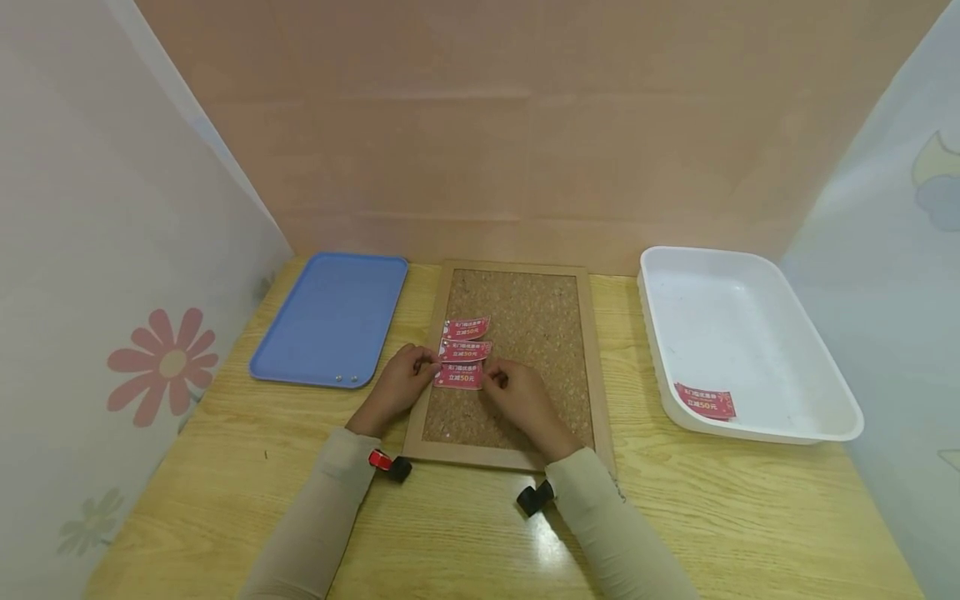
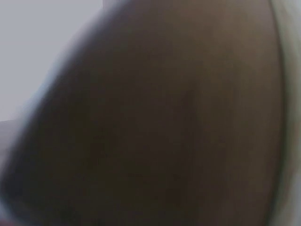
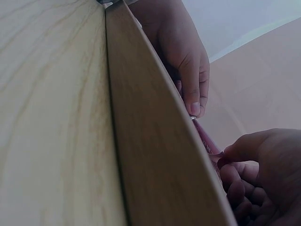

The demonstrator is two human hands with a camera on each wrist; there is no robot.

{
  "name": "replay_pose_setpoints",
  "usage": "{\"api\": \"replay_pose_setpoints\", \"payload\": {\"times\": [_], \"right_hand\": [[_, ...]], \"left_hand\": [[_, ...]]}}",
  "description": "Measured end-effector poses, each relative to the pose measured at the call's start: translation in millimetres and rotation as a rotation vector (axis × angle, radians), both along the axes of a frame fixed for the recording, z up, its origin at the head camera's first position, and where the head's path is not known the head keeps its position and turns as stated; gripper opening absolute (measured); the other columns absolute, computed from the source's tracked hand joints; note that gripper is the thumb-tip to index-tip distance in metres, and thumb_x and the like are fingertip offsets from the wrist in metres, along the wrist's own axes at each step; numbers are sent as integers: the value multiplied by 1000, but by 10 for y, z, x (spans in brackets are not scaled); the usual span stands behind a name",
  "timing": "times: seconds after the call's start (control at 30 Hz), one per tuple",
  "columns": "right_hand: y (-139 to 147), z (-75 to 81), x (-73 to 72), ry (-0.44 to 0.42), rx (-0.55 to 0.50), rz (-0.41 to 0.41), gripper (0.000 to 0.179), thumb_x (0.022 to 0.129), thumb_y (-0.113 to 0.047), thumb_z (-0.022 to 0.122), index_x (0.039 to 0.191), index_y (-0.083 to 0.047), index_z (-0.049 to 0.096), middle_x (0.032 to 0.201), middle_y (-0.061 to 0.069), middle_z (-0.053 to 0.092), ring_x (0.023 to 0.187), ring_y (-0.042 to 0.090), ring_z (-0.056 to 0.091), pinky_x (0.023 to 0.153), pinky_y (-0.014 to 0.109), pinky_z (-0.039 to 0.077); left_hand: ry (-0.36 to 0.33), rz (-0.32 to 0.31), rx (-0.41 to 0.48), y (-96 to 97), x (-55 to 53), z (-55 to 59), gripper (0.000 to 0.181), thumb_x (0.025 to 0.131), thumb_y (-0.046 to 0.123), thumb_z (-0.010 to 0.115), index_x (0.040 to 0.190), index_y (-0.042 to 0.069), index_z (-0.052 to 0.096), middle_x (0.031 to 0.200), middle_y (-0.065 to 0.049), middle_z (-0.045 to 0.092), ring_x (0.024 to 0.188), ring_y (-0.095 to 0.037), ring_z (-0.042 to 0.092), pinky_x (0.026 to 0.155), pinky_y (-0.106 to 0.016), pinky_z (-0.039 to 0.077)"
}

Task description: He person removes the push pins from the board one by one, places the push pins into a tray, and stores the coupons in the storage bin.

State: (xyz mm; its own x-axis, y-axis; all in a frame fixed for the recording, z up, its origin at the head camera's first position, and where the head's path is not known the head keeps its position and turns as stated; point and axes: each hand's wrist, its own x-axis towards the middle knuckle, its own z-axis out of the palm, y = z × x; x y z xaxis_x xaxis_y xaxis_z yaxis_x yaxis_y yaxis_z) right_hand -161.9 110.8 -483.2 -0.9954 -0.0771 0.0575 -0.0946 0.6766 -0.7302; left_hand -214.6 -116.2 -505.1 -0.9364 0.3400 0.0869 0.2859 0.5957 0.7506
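Three pink coupons lie in a column along the left of the framed corkboard: an upper coupon, a middle coupon and a lowest coupon. My left hand is at the lowest one's upper left corner, fingertips pinching a small silvery thumbtack against it. With thumb and forefinger, my right hand pinches that coupon's right end, which lifts off the cork in the right wrist view. Tiny tacks show at the left of the upper two, whose right ends curl up. Blurred skin fills most of the left wrist view.
A blue tray with two thumbtacks at its near edge lies left of the board. On the right stands a white plastic bin, with more coupons in its near left corner. Walls enclose the wooden table.
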Motion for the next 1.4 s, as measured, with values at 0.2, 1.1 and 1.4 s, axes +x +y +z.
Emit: {"api": "replay_pose_setpoints", "payload": {"times": [0.2, 1.1, 1.4], "right_hand": [[1, 15, 1, -2, -13, -3, 13, 93, -22, 66, 84, -12, 70, 71, -5, 61, 60, 11, 52, 53, 28, 44], [6, -34, -14, 28, -31, 18, 11, 92, -20, 66, 86, -13, 72, 71, -6, 60, 58, 9, 50, 51, 27, 43], [2, -47, -18, 17, -31, 12, 12, 92, -21, 66, 85, -14, 71, 72, -6, 61, 59, 9, 51, 52, 27, 45]], "left_hand": [[-5, 2, 5, 0, -6, -1, 19, 98, 29, 61, 104, 12, 68, 82, -4, 47, 69, -19, 40, 62, -34, 35], [-18, 17, 25, -24, 4, -34, 16, 97, 30, 63, 102, 16, 69, 82, -3, 46, 68, -19, 39, 61, -34, 35], [-28, 16, 27, -22, -1, -32, 18, 97, 32, 62, 103, 17, 69, 83, -4, 48, 68, -20, 41, 61, -34, 36]]}}
